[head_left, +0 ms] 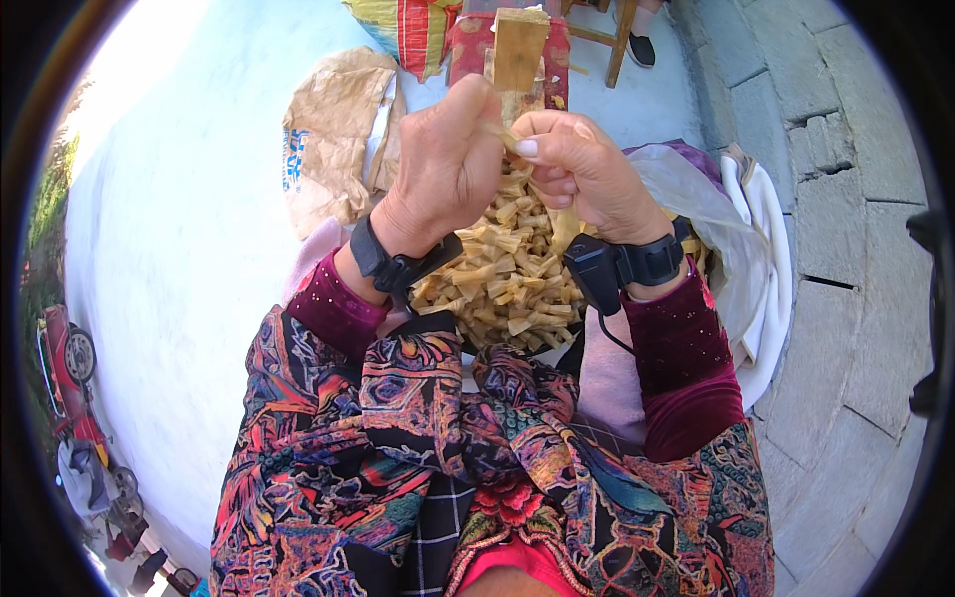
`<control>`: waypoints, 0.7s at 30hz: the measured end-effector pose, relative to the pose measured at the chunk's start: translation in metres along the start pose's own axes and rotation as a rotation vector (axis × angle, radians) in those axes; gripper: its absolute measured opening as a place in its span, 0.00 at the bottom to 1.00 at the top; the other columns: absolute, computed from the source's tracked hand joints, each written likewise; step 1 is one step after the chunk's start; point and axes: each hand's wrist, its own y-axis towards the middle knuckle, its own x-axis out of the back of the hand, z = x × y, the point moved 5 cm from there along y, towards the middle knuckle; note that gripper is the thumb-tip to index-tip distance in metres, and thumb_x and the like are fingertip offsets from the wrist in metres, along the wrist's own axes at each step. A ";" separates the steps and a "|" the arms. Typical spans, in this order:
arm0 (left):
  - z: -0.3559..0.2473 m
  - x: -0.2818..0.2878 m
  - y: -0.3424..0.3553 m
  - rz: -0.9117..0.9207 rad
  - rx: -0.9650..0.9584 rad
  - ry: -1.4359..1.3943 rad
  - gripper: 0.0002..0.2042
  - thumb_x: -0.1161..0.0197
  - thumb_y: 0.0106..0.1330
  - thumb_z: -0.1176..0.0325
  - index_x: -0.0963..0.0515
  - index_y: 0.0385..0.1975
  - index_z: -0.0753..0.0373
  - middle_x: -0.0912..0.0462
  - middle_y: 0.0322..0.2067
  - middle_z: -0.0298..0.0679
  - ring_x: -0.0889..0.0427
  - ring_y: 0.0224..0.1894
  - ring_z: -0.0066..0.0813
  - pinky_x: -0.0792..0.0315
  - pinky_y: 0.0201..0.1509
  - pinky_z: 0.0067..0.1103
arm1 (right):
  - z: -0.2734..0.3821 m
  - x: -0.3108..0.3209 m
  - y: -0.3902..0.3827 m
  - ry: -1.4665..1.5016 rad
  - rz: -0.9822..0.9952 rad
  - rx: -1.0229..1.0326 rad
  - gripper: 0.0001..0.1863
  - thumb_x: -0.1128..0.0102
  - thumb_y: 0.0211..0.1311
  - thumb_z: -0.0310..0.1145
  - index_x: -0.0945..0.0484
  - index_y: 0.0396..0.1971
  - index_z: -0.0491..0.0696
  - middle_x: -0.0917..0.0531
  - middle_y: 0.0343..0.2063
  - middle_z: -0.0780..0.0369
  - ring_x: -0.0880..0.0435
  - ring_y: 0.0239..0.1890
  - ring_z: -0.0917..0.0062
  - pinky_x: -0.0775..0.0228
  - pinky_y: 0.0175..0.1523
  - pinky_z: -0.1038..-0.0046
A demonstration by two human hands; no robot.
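My left hand point(446, 159) is closed in a fist, its back toward me, with a soft pale-tan strip point(496, 131) running from it. On the same strip, my right hand point(589, 171) pinches with thumb and forefinger, the other fingers curled. A loose tan end hangs below the right palm. The strip looks like bean curd skin. Both hands are raised over a heap of small tan knots point(505, 274), apparently tied from similar strips. My left fist hides part of the strip. A dark rim shows below the heap.
Beyond my hands, an upright wooden block point(519, 50) stands on a red-covered bench. A brown paper sack point(333, 139) lies to the left, with a yellow-and-red bag point(410, 35) farther back. White plastic sheeting point(701, 214) spreads at right. A wooden stool leg point(622, 45) and another person's shoe point(641, 50) appear behind.
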 end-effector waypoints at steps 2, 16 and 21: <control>0.007 -0.002 0.001 -0.021 0.136 -0.074 0.02 0.51 0.52 0.77 0.31 0.23 0.66 0.29 0.17 0.46 0.27 0.21 0.36 0.33 0.26 0.25 | 0.011 0.002 -0.002 -0.260 -0.059 0.188 0.07 0.42 0.54 0.34 0.27 0.29 0.47 0.31 0.16 0.75 0.42 0.13 0.93 0.50 0.18 0.88; 0.017 0.004 0.005 0.052 0.220 -0.041 0.05 0.45 0.50 0.72 0.28 0.19 0.68 0.32 0.11 0.36 0.34 0.16 0.16 0.37 0.21 0.16 | 0.001 0.012 -0.004 0.092 0.248 -0.040 0.06 0.46 0.59 0.30 0.24 0.34 0.45 0.36 0.14 0.75 0.44 0.13 0.94 0.52 0.16 0.88; 0.007 0.005 0.009 0.392 -0.016 -0.026 0.12 0.39 0.59 0.67 0.28 0.21 0.70 0.37 0.12 0.31 0.40 0.17 0.17 0.42 0.19 0.16 | -0.002 0.015 -0.001 -0.006 0.109 -0.028 0.05 0.46 0.60 0.31 0.25 0.32 0.46 0.37 0.14 0.76 0.44 0.13 0.94 0.52 0.16 0.88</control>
